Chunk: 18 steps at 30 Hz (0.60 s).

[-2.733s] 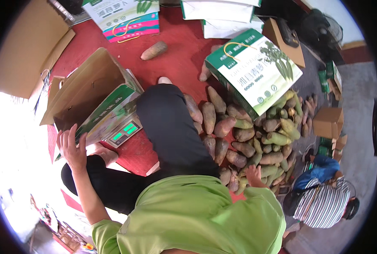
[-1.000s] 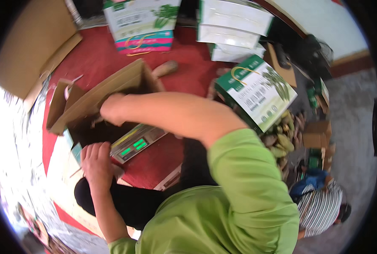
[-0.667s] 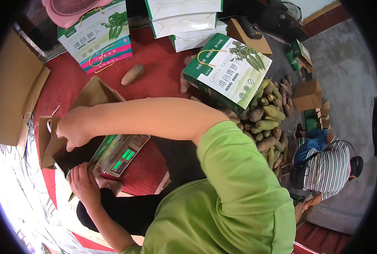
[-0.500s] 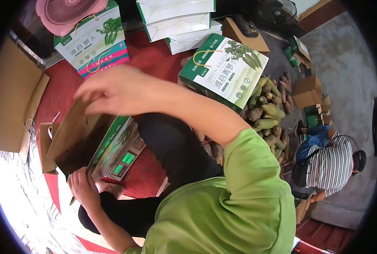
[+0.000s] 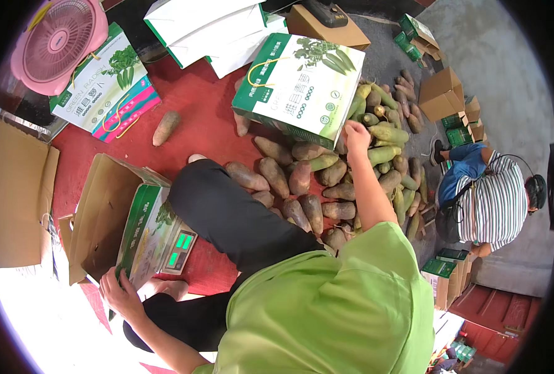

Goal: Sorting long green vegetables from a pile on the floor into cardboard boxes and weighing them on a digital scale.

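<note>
At lower left, my left hand point(image 5: 122, 295) is closed over the near edge of an open green-and-white printed box point(image 5: 141, 240). The box stands beside a scale with a lit green display point(image 5: 179, 250). Behind it is an open brown carton point(image 5: 105, 206). My right hand point(image 5: 356, 138) reaches far out, fingers curled, at the right corner of a closed printed gift box point(image 5: 317, 84) with a yellow cord handle. Whatever its fingers may hold is hidden. Green radishes point(image 5: 389, 133) lie heaped beside that hand, with several soil-covered radishes point(image 5: 274, 176) on the red mat nearer to me.
A pink fan point(image 5: 59, 47) and another printed box point(image 5: 99, 81) stand at far left. White bags point(image 5: 205, 31) are at the back. A large cardboard box point(image 5: 15, 193) is at left. One radish point(image 5: 166, 128) lies apart. A person in a striped shirt point(image 5: 492, 196) bends over at right.
My right hand has swung from above the brown carton at left to the gift box corner by the radish heap. My left hand stays at the box edge. The view has shifted.
</note>
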Available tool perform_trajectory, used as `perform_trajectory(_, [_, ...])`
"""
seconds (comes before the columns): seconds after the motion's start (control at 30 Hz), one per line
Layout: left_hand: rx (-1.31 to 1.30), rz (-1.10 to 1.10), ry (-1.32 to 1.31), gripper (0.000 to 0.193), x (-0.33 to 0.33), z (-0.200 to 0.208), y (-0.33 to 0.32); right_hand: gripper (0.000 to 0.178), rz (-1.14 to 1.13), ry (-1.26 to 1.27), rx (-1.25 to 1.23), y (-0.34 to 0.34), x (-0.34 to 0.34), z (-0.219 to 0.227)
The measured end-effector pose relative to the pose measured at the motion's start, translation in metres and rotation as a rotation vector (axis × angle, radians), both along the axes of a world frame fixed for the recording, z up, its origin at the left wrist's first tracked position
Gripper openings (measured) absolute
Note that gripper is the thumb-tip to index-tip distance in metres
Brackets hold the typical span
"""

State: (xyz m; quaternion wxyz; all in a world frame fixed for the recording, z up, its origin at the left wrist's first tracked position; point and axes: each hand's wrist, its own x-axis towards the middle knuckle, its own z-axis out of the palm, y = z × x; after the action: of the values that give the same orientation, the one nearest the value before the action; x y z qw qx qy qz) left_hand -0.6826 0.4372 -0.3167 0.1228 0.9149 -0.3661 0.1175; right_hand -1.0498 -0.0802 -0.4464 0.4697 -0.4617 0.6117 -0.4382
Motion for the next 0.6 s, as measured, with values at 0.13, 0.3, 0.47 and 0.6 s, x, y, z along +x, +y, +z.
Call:
perform_trajectory(0.13, [-0.021,0.011,0.002,0.014,0.000,-0.002,-0.005,0.010,0.037,0.089,0.061,0.033,-0.025,-0.062])
perform_trajectory(0.3, [-0.029,0.022,0.008,0.013,0.000,-0.003,0.000,0.011,0.157,0.084,0.164,0.065,0.014,-0.088])
perform_trajectory(0.47, [0.000,0.002,-0.039,0.015,0.001,-0.004,0.000,0.015,0.085,0.030,0.167,0.059,0.016,-0.091])
perform_trajectory(0.6, [-0.018,0.005,-0.014,0.015,0.003,-0.007,0.001,0.024,-0.132,0.124,0.046,0.043,-0.012,-0.102])
